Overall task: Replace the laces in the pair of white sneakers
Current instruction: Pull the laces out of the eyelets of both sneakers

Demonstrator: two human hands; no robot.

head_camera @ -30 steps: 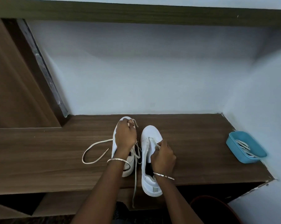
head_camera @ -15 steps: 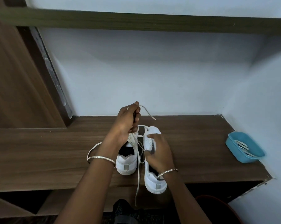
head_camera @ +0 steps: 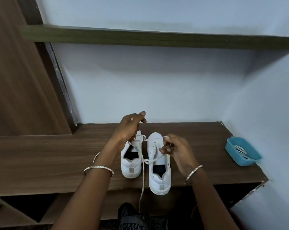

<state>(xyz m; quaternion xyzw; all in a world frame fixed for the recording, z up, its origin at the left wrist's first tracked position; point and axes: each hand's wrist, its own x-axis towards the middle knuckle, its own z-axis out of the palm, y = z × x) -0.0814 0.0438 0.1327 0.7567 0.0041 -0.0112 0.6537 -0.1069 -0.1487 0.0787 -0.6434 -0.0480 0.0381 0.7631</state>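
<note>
**Both hands take hold of soft white laces above the pair of sneakers, lower middle of the frame.**

The curled fingers of the left hand (head_camera: 132, 128) grip a thin white cloth lace (head_camera: 142, 176) over the left white low sneaker (head_camera: 131, 168). The right hand (head_camera: 178, 151) pinches another lace strand (head_camera: 154, 159) over the right white sneaker (head_camera: 159, 181). The laces look light, limp and a little slippery, so it seems best to grip them near the stiff tip. The sneakers seem light but firm. A blue plastic tray (head_camera: 231, 151) with spare laces (head_camera: 240, 150) sits at the right, on the brown wooden shelf (head_camera: 57, 155).

A dark wooden counter (head_camera: 40, 160) meets a pale blue wall (head_camera: 157, 88). A wooden shelf (head_camera: 157, 39) runs above it.
</note>
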